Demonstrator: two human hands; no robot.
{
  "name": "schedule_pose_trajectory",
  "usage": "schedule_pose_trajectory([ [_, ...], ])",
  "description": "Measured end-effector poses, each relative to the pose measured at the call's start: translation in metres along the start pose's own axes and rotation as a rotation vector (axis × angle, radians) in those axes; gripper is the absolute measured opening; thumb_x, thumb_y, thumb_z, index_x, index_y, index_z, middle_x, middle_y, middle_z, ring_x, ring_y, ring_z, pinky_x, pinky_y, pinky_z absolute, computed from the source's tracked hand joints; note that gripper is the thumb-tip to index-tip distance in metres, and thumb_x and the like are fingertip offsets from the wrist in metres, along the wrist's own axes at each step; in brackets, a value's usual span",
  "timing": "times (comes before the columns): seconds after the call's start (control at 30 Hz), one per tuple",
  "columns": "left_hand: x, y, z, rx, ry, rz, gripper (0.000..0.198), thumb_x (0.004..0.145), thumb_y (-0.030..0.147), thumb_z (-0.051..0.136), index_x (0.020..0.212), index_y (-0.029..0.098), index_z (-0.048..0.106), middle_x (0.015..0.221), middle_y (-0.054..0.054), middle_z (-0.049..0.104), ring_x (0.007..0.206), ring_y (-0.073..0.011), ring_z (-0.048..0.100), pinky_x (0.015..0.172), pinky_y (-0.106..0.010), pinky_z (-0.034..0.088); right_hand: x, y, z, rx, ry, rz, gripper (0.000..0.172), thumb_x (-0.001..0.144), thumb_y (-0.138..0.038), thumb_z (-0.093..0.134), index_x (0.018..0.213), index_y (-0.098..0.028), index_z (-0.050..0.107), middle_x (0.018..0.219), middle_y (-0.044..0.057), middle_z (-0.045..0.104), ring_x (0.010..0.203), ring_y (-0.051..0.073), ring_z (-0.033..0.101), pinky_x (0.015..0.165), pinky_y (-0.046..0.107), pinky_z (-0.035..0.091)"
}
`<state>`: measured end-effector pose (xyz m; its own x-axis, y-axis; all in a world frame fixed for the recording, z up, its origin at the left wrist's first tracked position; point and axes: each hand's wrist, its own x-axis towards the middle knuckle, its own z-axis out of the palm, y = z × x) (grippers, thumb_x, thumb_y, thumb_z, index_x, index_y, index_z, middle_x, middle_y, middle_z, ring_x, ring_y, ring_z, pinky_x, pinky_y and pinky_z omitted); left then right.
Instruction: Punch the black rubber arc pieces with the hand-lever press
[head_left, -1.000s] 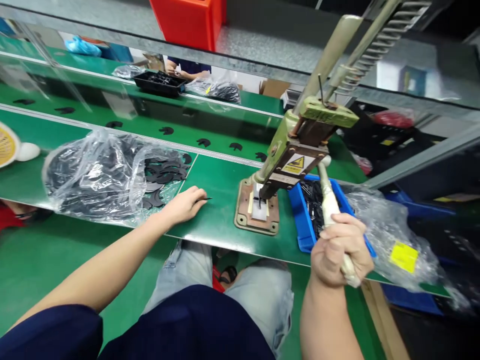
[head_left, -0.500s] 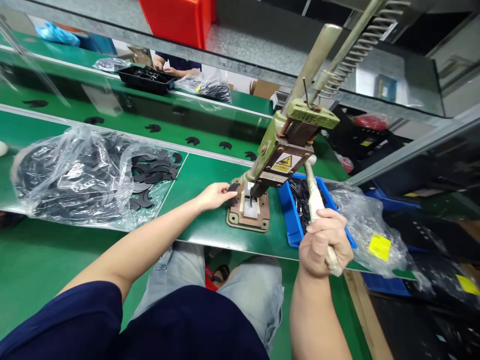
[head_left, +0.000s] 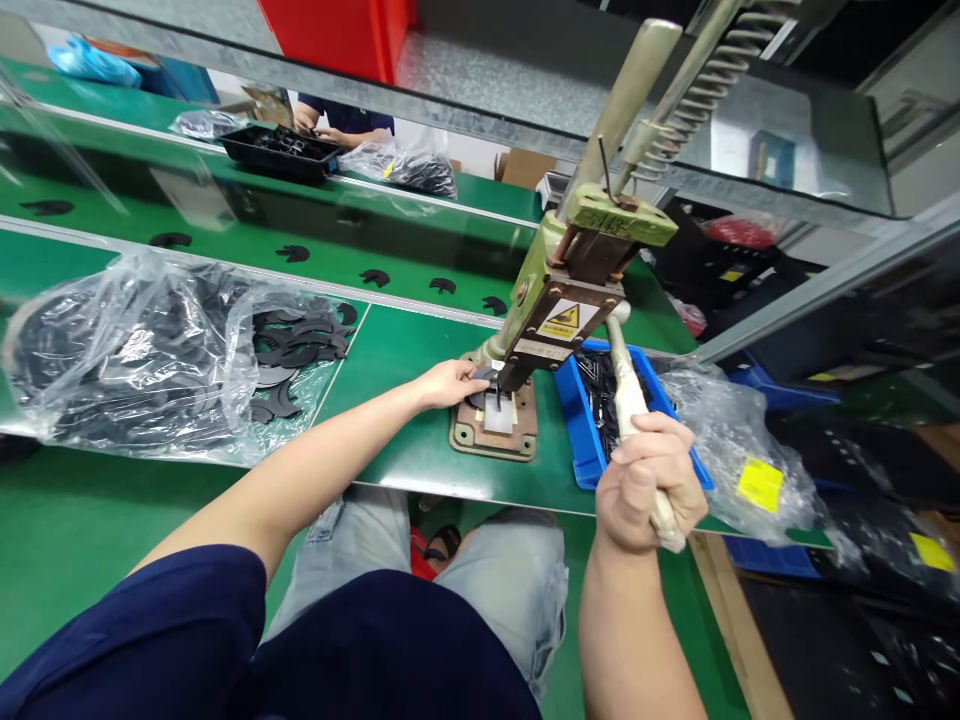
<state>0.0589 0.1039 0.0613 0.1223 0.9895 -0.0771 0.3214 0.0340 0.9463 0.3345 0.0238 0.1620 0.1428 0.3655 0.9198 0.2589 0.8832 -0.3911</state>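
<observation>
My left hand (head_left: 452,384) pinches a dark curved plastic piece (head_left: 478,398) at the base of a green hand press (head_left: 556,290), under its ram. The piece lies partly over the light metal plate (head_left: 499,414) on the press base; my fingers and the ram hide some of it. My right hand (head_left: 651,482) is wrapped round the press's pale, tape-covered lever handle (head_left: 630,392), which slants down toward me. Just behind that handle stands a blue bin (head_left: 587,440) of small black parts.
On the left lies a clear plastic bag (head_left: 142,350) with many dark curved pieces spilling from its mouth. Several similar pieces sit in a row on the green strip behind. Another clear bag (head_left: 750,470) is right of the bin. A person (head_left: 341,118) works across the bench.
My left hand has moved slightly right, carrying the curved piece further in under the press ram. My right hand stays on the lever, which looks about the same. The view has shifted a little.
</observation>
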Motion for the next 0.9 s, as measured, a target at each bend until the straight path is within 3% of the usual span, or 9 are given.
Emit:
schedule_pose_trajectory([
  [0.3, 0.000, 0.018, -0.003, -0.093, -0.077, -0.191, 0.049, 0.080, 0.052, 0.091, 0.070, 0.021, 0.054, 0.049, 0.006, 0.050, 0.042, -0.0074, 0.041, 0.044, -0.022, 0.027, 0.002, -0.001, 0.004, 0.013, 0.039, 0.011, 0.035, 0.090, -0.035, 0.068, 0.061, -0.024, 0.052, 0.059, -0.001, 0.057, 0.074, 0.023, 0.063, 0.093, 0.055, 0.049],
  [0.53, 0.006, 0.022, -0.002, -0.133, -0.116, -0.341, 0.041, 0.084, 0.043, 0.091, 0.073, 0.019, 0.059, 0.050, 0.003, 0.058, 0.041, -0.0088, 0.051, 0.040, -0.020, 0.034, 0.000, 0.000, 0.008, 0.020, 0.063, -0.032, 0.038, 0.091, -0.035, 0.067, 0.060, -0.024, 0.048, 0.057, -0.002, 0.053, 0.068, 0.022, 0.060, 0.092, 0.055, 0.049],
  [0.67, 0.005, 0.026, -0.001, -0.192, -0.129, -0.432, 0.038, 0.084, 0.041, 0.092, 0.078, 0.017, 0.063, 0.057, -0.001, 0.066, 0.043, -0.0111, 0.059, 0.042, -0.020, 0.039, 0.042, -0.005, 0.016, 0.071, 0.095, -0.098, 0.035, 0.091, -0.031, 0.066, 0.063, -0.024, 0.046, 0.055, -0.004, 0.045, 0.060, 0.017, 0.054, 0.086, 0.048, 0.053],
  [0.73, 0.002, 0.029, 0.001, -0.205, -0.119, -0.447, 0.035, 0.089, 0.039, 0.088, 0.078, 0.017, 0.063, 0.056, -0.001, 0.065, 0.043, -0.0109, 0.060, 0.042, -0.019, 0.040, 0.082, -0.006, 0.023, 0.130, 0.088, -0.102, 0.019, 0.091, -0.033, 0.069, 0.079, -0.024, 0.058, 0.068, -0.003, 0.054, 0.067, 0.016, 0.059, 0.086, 0.045, 0.056],
  [0.77, 0.000, 0.030, 0.002, -0.211, -0.111, -0.446, 0.034, 0.092, 0.038, 0.085, 0.078, 0.017, 0.062, 0.055, 0.000, 0.065, 0.043, -0.0103, 0.059, 0.042, -0.019, 0.039, 0.103, -0.005, 0.026, 0.147, 0.047, -0.087, 0.014, 0.092, -0.035, 0.070, 0.094, -0.022, 0.064, 0.084, 0.002, 0.062, 0.079, 0.018, 0.065, 0.090, 0.044, 0.057],
  [0.83, -0.006, 0.033, 0.003, -0.229, -0.099, -0.426, 0.033, 0.096, 0.038, 0.081, 0.079, 0.017, 0.062, 0.055, 0.001, 0.064, 0.042, -0.0090, 0.057, 0.042, -0.019, 0.040, 0.135, -0.001, 0.029, 0.140, -0.051, -0.086, 0.040, 0.095, -0.037, 0.066, 0.126, -0.012, 0.064, 0.119, 0.014, 0.065, 0.110, 0.023, 0.070, 0.104, 0.046, 0.053],
  [0.9, -0.014, 0.034, 0.002, -0.262, -0.085, -0.383, 0.035, 0.095, 0.040, 0.081, 0.080, 0.017, 0.061, 0.057, 0.001, 0.065, 0.043, -0.0082, 0.057, 0.043, -0.018, 0.040, 0.142, 0.005, 0.027, 0.086, -0.056, -0.122, 0.053, 0.098, -0.034, 0.062, 0.142, -0.007, 0.057, 0.137, 0.020, 0.059, 0.130, 0.028, 0.065, 0.113, 0.048, 0.047],
])
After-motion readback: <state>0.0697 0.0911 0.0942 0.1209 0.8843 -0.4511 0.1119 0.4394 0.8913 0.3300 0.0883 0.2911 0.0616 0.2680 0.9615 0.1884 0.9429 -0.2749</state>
